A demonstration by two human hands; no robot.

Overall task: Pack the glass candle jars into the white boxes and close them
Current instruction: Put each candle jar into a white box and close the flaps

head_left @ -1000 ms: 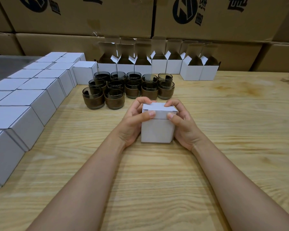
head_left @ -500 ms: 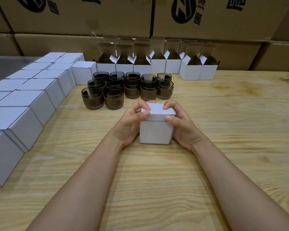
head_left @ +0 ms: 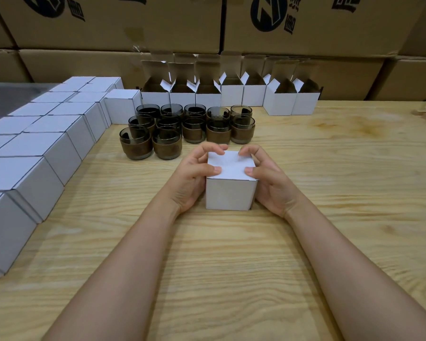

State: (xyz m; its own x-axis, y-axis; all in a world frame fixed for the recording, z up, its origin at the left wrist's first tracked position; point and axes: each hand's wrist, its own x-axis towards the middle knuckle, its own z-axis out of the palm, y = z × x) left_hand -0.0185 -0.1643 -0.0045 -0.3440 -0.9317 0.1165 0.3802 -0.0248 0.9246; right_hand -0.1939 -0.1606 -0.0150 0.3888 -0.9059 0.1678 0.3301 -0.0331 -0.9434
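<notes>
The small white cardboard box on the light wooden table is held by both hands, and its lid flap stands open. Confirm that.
Wrong on the lid: the head view shows it folded flat on the small white cardboard box. The left hand and right hand do hold it on the light wooden table.

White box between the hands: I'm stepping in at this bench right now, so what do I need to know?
Left hand and right hand both grip the white box, thumbs on its lid, which lies flat.
Unpacked glass candle jars stand clustered behind it. Open boxes line the back of the table. Closed boxes sit in rows at left.
Done: this box looks closed.
Left: set it with the closed ones, then pack the remaining jars.
</notes>
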